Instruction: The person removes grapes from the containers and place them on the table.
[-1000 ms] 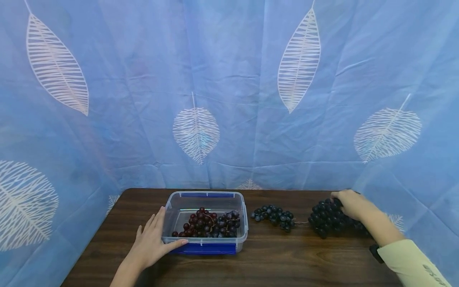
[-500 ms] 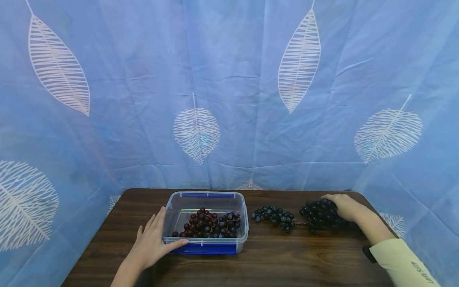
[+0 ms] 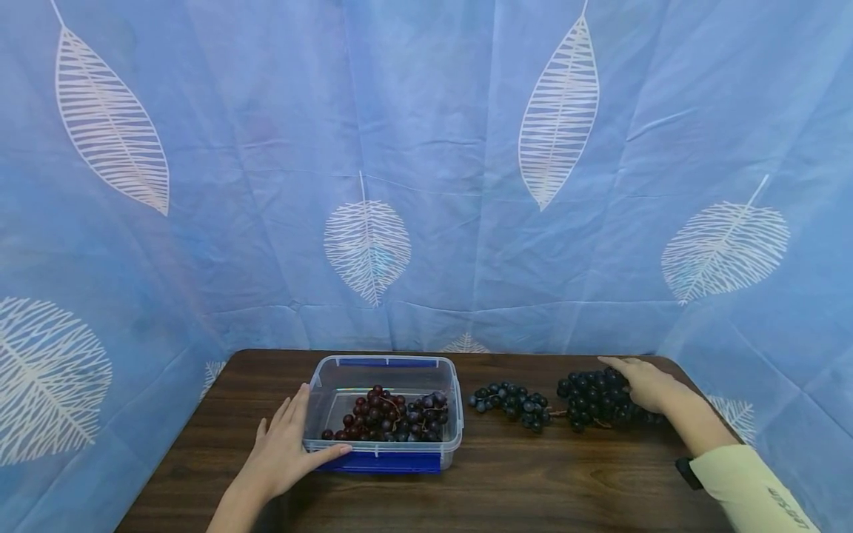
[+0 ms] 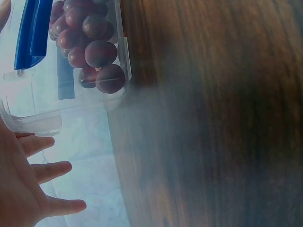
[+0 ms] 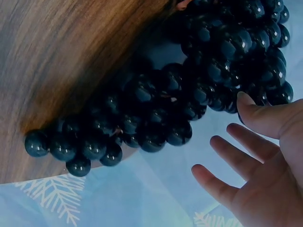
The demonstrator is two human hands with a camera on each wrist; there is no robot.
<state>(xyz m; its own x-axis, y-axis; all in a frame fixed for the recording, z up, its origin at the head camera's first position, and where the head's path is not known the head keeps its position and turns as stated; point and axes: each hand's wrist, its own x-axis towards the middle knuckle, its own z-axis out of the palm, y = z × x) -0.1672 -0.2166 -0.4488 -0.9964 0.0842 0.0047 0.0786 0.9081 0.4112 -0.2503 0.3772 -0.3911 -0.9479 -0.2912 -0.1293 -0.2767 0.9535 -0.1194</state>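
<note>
My left hand (image 3: 280, 451) steadies a clear plastic container (image 3: 383, 446) with blue latches. Its fingers lie spread along the left side, and the thumb rests at the front rim. Inside are red grapes (image 3: 369, 414) and purple grapes (image 3: 426, 417). At the table's right, my right hand (image 3: 649, 386) is beside a large bunch of black grapes (image 3: 593, 400). In the right wrist view its fingers are extended and apart from the bunch; the thumb overlaps the grapes, and contact is unclear. A smaller bunch of dark grapes (image 3: 509, 403) lies between container and large bunch.
A dark wooden table (image 3: 533, 481) with rounded back corners carries everything. Behind it hangs a blue curtain (image 3: 440, 244) with white leaf prints, close to the back edge.
The large black bunch has shifted left and settled beside the smaller one. My right hand has moved left with it, and its fingers have loosened. My left hand stays at the container.
</note>
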